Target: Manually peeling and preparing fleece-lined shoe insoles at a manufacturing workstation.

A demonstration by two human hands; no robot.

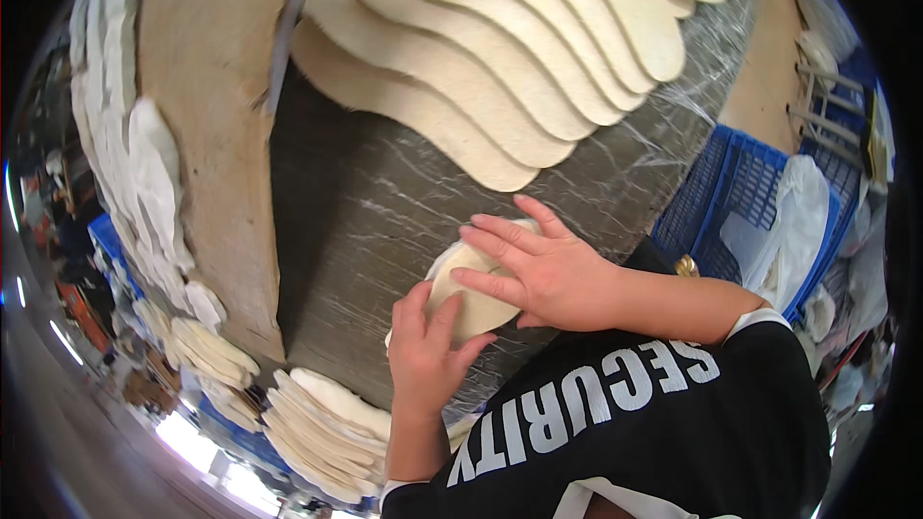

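Note:
A cream, fuzzy insole (473,309) lies on the dark, film-covered tabletop in front of me, with a whiter edge showing beneath its far left side. My right hand (553,274) rests on top of it, fingers stretched and spread. At the insole's near left end is my left hand (423,356), its fingers and thumb bent around that end. Part of the insole is hidden under both hands. Just beyond, a fanned row of overlapping cream insoles (413,115) covers the far side of the table.
A brown board (207,154) borders the table (336,192) on the left, with white pieces (154,173) along it. Stacked insoles (322,432) sit at the near left. To the right stand a blue plastic crate (707,192) holding a white bag (788,221), and a metal stool (827,115).

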